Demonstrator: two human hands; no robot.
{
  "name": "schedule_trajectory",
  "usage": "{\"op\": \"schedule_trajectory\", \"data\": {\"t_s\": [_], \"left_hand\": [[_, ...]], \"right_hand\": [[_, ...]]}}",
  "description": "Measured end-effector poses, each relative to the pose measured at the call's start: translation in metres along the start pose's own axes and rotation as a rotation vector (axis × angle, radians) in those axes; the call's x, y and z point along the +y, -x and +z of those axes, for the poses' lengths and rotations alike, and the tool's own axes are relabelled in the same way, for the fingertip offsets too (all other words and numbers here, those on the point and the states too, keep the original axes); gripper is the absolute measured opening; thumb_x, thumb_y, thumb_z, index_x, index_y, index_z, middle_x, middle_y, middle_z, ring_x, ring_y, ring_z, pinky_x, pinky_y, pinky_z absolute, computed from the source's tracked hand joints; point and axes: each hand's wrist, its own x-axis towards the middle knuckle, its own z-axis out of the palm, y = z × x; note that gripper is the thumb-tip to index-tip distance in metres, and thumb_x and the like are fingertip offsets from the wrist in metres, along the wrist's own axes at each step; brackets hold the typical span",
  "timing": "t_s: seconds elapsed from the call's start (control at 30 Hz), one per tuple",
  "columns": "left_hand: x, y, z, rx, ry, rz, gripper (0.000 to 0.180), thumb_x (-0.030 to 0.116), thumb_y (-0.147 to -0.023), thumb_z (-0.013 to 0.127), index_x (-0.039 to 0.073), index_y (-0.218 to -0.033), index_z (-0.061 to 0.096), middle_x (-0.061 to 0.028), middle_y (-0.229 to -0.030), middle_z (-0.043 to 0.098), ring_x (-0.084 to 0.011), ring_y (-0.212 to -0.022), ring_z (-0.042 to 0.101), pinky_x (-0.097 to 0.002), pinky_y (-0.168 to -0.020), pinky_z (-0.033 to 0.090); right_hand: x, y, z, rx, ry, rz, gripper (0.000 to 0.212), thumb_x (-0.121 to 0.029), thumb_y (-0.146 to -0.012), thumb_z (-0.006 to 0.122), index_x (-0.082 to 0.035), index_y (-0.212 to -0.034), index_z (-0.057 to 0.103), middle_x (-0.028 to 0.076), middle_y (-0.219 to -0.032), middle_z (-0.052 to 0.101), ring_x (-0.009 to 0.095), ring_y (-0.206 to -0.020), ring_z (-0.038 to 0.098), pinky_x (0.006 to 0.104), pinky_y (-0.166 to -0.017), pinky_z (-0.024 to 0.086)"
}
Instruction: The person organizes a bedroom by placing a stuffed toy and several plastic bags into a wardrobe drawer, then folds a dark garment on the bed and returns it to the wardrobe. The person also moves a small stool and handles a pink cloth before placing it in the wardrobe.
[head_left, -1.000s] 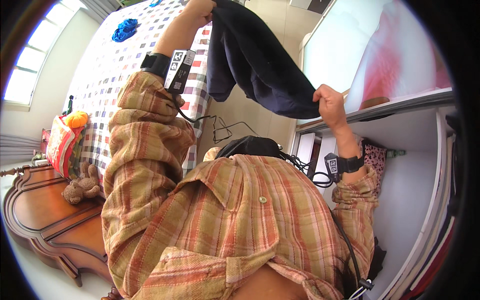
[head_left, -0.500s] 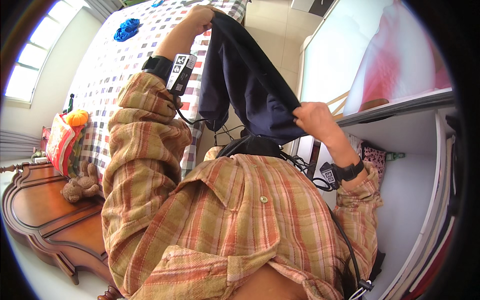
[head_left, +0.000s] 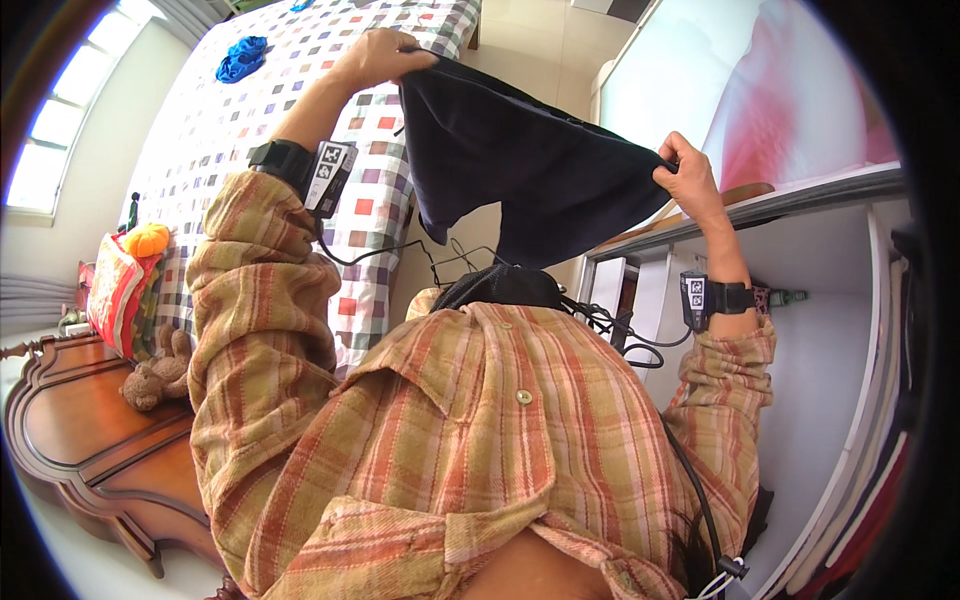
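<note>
Garment (head_left: 560,170), dark navy with two leg-like parts, hangs stretched between both hands at twelve o'clock. The left hand (head_left: 380,58), at eleven, pinches one end of its upper edge; the right hand (head_left: 690,178), at two, pinches the other. Toward eleven lies a checked bed (head_left: 300,70), with crumpled blue cloth (head_left: 241,60) on it; a brown plush toy (head_left: 150,386) sits between eight and nine.

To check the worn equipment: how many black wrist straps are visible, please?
2. One black wrist strap sits just behind the left hand, the other just behind the right hand. Any under the sleeves would be hidden.
</note>
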Motion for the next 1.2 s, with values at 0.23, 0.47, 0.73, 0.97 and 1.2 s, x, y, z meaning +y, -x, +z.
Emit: {"op": "schedule_trajectory", "data": {"t_s": [0.23, 0.47, 0.73, 0.97, 1.2], "left_hand": [[0.007, 0.027, 0.048, 0.038, -0.084, 0.149, 0.03, 0.018, -0.06, 0.077, 0.002, -0.075, 0.056, -0.0128, -0.07, 0.055, -0.0288, -0.069, 0.057, -0.0363, -0.063, 0.044], [0.007, 0.023, 0.069, 0.197, 0.152, 0.184, 0.033, 0.006, -0.059, 0.067, 0.004, -0.089, 0.055, -0.0161, -0.085, 0.059, -0.0325, -0.083, 0.058, -0.0386, -0.071, 0.046], [-0.013, 0.007, 0.082, 0.28, 0.143, 0.161, 0.031, 0.002, -0.059, 0.064, 0.006, -0.089, 0.06, -0.0144, -0.092, 0.06, -0.0322, -0.088, 0.058, -0.0357, -0.076, 0.046], [-0.012, -0.01, 0.094, 0.476, 0.216, -0.023, 0.021, -0.002, -0.067, 0.066, 0.005, -0.087, 0.065, -0.0076, -0.087, 0.062, -0.0231, -0.08, 0.062, -0.0304, -0.07, 0.049], [0.053, -0.021, 0.105, 0.044, 1.381, -0.092, 0.009, -0.003, -0.077, 0.062, -0.001, -0.085, 0.064, -0.0102, -0.089, 0.064, -0.0171, -0.074, 0.062, -0.0271, -0.07, 0.053]], "right_hand": [[0.0, 0.007, 0.017, -0.11, -0.047, -0.013, 0.029, -0.002, -0.066, 0.057, -0.002, -0.094, 0.048, 0.004, -0.066, 0.043, 0.014, -0.062, 0.044, 0.0281, -0.058, 0.039], [-0.011, 0.019, 0.019, -0.321, 0.195, -0.083, 0.049, -0.004, -0.068, 0.065, -0.004, -0.116, 0.055, 0.016, -0.066, 0.056, 0.025, -0.063, 0.056, 0.033, -0.061, 0.044], [-0.033, 0.017, 0.002, -0.504, 0.086, -0.045, 0.022, -0.01, -0.068, 0.068, 0.001, -0.086, 0.064, 0.014, -0.086, 0.061, 0.024, -0.077, 0.057, 0.0325, -0.07, 0.044], [-0.094, 0.018, 0.03, -0.695, -0.626, -0.364, 0.036, -0.012, -0.066, 0.059, 0.002, -0.099, 0.065, 0.017, -0.126, 0.047, 0.027, -0.114, 0.047, 0.0342, -0.098, 0.035], [-0.142, -0.012, 0.052, -0.978, -0.49, -0.408, 0.03, -0.006, -0.061, 0.059, 0.003, -0.089, 0.063, 0.013, -0.104, 0.061, 0.019, -0.087, 0.058, 0.0285, -0.077, 0.045]]}}
